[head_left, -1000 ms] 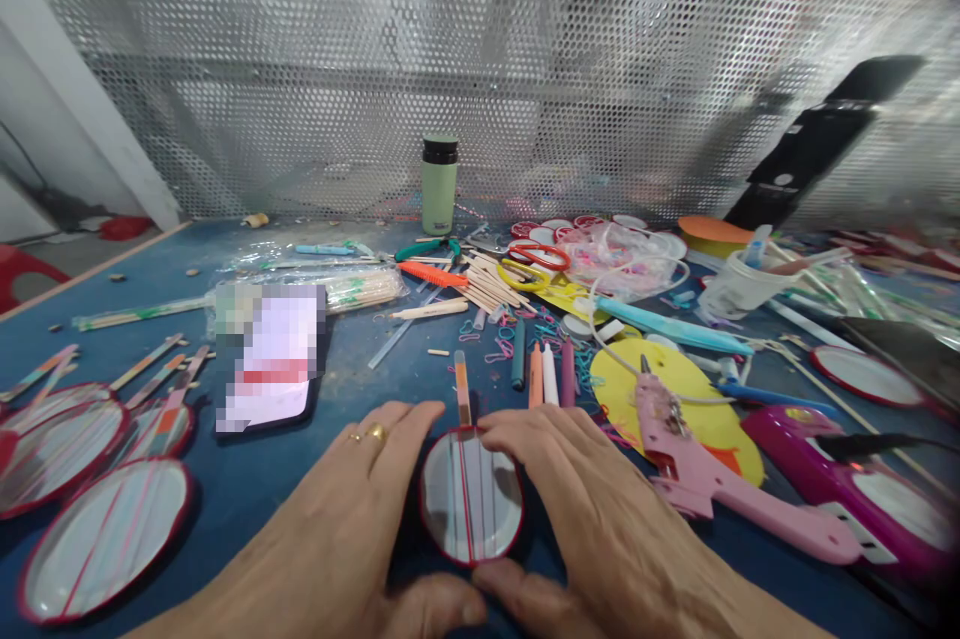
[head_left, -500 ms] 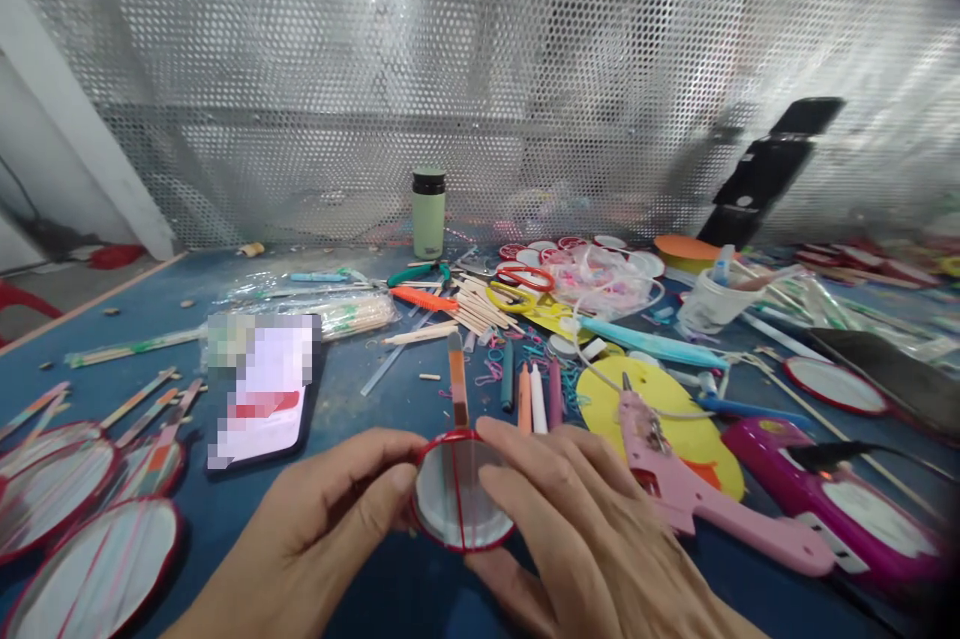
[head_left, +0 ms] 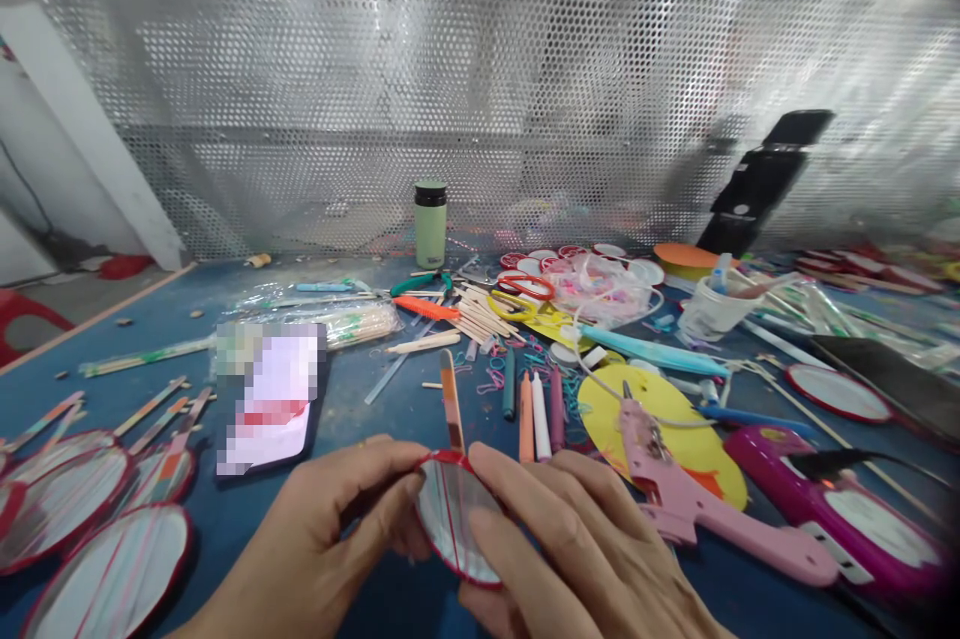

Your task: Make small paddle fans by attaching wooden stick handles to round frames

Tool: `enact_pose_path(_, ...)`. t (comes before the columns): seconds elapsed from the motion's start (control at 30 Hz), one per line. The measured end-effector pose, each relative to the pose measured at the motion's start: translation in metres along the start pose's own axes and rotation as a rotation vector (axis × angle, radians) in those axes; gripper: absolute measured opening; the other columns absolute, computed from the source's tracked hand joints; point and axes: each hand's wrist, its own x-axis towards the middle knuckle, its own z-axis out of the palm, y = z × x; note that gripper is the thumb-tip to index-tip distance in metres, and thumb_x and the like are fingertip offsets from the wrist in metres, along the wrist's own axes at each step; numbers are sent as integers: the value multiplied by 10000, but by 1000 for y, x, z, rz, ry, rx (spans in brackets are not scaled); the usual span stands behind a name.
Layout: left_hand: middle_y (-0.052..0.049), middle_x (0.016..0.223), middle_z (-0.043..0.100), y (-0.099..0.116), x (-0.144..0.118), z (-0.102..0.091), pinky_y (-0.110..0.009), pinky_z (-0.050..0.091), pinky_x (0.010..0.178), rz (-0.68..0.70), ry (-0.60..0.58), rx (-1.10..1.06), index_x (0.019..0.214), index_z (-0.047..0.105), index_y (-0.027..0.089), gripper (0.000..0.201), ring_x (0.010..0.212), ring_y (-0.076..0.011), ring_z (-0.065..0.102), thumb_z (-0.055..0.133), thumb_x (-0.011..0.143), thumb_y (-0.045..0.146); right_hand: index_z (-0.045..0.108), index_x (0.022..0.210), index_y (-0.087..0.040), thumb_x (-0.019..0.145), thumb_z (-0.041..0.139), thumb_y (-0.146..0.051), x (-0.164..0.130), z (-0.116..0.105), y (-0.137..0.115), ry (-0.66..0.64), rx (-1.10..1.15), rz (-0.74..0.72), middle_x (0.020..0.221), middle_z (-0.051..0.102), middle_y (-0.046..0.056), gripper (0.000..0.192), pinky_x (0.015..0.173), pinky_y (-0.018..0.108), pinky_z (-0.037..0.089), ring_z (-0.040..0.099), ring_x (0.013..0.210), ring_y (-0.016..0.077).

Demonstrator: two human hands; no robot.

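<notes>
Between my two hands is a small round disc (head_left: 450, 519) with a red rim, a pale face and a red line down it. A flat wooden craft stick (head_left: 451, 399), coloured orange and brown, juts from its far edge. My left hand (head_left: 337, 519) pinches the disc's left rim between thumb and fingers. My right hand (head_left: 570, 539) grips the right side, fingers over the face and thumb below the lower edge. Just beyond my right hand lie several markers (head_left: 538, 414) and a pink glue gun (head_left: 697, 499) beside a yellow duck-like shape (head_left: 652, 419).
Similar red-rimmed discs (head_left: 112, 569) on sticks lie at left, near a phone (head_left: 277, 399). Farther back are a green tumbler (head_left: 430, 224), loose wooden sticks (head_left: 480, 314), scissors (head_left: 517, 304) and a white cup (head_left: 709, 309). A perforated metal panel (head_left: 450, 69) stands behind.
The disc has turned and tilted in my hands, its stick now leaning left. Both hands stay on it, shifting slightly. The whole view has moved a little.
</notes>
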Motion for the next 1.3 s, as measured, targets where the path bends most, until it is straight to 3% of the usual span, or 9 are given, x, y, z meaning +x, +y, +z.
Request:
enact_pose_path(0.13,-1,747,700,-2,2,2,-205,548,655,-57,22,-74,986,737,223,254,678,-137,661,541,947,379,556,1211,-226,955,532,-290,4,-5,4,12,215,73,1176,717,82,265,934,334,538,704,1004,207)
enact_pose_path(0.27,-5,711,710,-1,4,2,-212,553,654,-72,16,-110,988,742,215,265,663,-143,672,540,950,382,516,1265,-219,924,573,-429,7,-13,9,41,383,341,1153,691,115,405,886,342,569,682,1043,266)
enact_pose_path(0.4,-3,748,723,1,2,0,-213,561,674,-61,18,-99,1000,755,245,241,683,-143,683,557,945,372,479,1347,-245,883,631,-434,13,-19,10,-143,525,488,1061,694,78,524,810,306,592,693,943,240)
enact_pose_path(0.53,-19,895,750,-2,-2,-1,-232,574,700,-29,55,-119,1010,768,286,217,760,-165,697,595,923,384,372,1446,-282,827,674,-380,15,-14,7,-244,646,479,1069,703,48,696,782,292,598,700,893,215)
enact_pose_path(0.7,-13,963,740,-1,-4,1,-236,576,799,85,55,-147,969,795,332,165,904,-188,698,648,895,338,281,1502,-232,758,735,-377,13,-7,2,-275,747,426,1127,701,76,884,818,296,594,699,928,225)
enact_pose_path(0.83,-25,963,739,0,-4,3,-279,600,788,66,44,-176,1005,792,333,181,880,-208,701,658,885,333,301,1493,-218,747,744,-398,13,-3,-2,-298,749,436,1168,686,98,886,808,301,592,689,969,236)
enact_pose_path(1.07,-11,952,779,-7,-7,8,-335,601,804,108,157,-27,979,800,381,178,880,-236,701,671,857,389,314,1478,-202,695,785,-502,12,11,-6,-267,793,443,1141,672,102,962,781,294,585,686,922,230)
enact_pose_path(1.2,-24,920,778,-1,-5,17,-300,611,719,74,142,-107,922,818,320,192,769,-213,698,670,854,422,284,1475,-194,684,792,-471,10,15,-10,-225,827,459,1210,625,114,981,843,294,570,663,996,235)
enact_pose_path(1.3,-25,845,762,6,-3,23,-267,599,702,83,91,-162,890,820,287,210,734,-191,676,690,834,442,278,1475,-202,608,832,-465,9,17,-11,-268,776,447,1254,603,131,1063,784,280,584,666,1007,251)
